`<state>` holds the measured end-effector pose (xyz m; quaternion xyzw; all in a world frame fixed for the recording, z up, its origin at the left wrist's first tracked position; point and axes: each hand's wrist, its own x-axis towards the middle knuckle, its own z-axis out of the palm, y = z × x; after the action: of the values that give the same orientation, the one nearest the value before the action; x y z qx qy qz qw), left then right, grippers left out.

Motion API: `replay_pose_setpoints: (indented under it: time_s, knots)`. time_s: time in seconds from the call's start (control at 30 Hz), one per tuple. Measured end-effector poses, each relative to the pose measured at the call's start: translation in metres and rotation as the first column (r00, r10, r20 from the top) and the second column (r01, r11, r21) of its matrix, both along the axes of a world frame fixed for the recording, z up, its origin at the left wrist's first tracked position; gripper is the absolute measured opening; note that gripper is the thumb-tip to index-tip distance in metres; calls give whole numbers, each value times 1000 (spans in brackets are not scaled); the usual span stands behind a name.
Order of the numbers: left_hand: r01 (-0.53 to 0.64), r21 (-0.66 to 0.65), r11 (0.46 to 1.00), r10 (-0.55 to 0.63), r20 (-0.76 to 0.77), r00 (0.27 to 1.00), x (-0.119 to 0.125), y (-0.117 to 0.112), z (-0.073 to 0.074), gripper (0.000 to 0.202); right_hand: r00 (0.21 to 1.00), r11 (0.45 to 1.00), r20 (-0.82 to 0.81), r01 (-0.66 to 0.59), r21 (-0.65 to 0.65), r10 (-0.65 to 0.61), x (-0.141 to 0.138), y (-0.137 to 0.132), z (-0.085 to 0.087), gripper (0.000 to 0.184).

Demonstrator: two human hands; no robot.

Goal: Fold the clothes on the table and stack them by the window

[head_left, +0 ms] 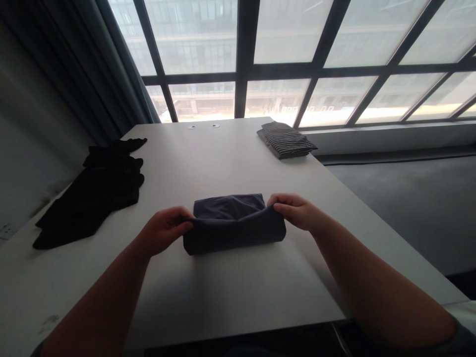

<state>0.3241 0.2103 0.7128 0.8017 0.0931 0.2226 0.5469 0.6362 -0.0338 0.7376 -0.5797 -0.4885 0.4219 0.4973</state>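
A dark blue-grey garment (234, 235), folded into a compact rectangle, lies near the middle of the white table; its exact kind I cannot tell. My left hand (165, 230) pinches the left end of its raised near edge between thumb and fingers. At the right end of the same edge, my right hand (292, 210) has a similar pinch. The edge is lifted and sags a little between both hands, with the inner cloth showing behind it.
Several black garments (100, 188) lie in a loose pile on the left of the white table (208, 158). Folded striped and grey clothes (284, 141) sit at the far right corner. Two cable-hole covers (215, 126) are set at the back edge, with windows beyond.
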Motion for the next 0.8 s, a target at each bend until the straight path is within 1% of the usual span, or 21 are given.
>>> replay_pose_setpoints:
  time_s: [0.07, 0.13, 0.23, 0.33, 0.4, 0.5, 0.57, 0.63, 0.7, 0.73, 0.8]
  knots:
    - [-189, 19, 982, 189, 23, 982, 10, 3, -8, 35, 985, 983, 12, 174, 57, -175, 0, 10, -7, 48]
    - [-325, 73, 943, 324, 17, 946, 21, 8, -18, 37, 946, 944, 46, 314, 105, -320, 2, 23, -15, 46]
    - [-440, 174, 881, 447, -3, 895, 39, 18, -33, 39, 867, 879, 160, 447, 167, -472, 7, 41, -29, 41]
    - [-493, 282, 823, 518, -16, 855, 54, 26, -45, 38, 740, 830, 379, 519, 202, -555, 12, 53, -41, 34]
    - [-496, 361, 790, 547, -49, 836, 61, 30, -52, 37, 644, 817, 527, 542, 197, -555, 15, 57, -47, 28]
    - [-471, 466, 749, 579, -116, 807, 68, 37, -62, 34, 531, 816, 682, 551, 173, -503, 16, 60, -52, 22]
    - [-452, 511, 731, 590, -141, 795, 71, 41, -68, 30, 475, 823, 756, 549, 145, -451, 15, 62, -54, 20]
    - [-445, 533, 719, 602, -158, 783, 73, 44, -72, 27, 436, 831, 812, 546, 104, -388, 15, 63, -54, 18]
    - [-452, 555, 699, 622, -158, 767, 73, 45, -72, 24, 402, 832, 853, 550, 67, -334, 14, 64, -53, 18]
    - [-459, 577, 676, 635, -141, 759, 73, 43, -69, 23, 379, 828, 869, 557, 58, -317, 13, 64, -51, 19]
    - [-467, 647, 603, 656, -68, 752, 74, 34, -61, 23, 299, 823, 905, 560, 91, -304, 7, 64, -45, 22]
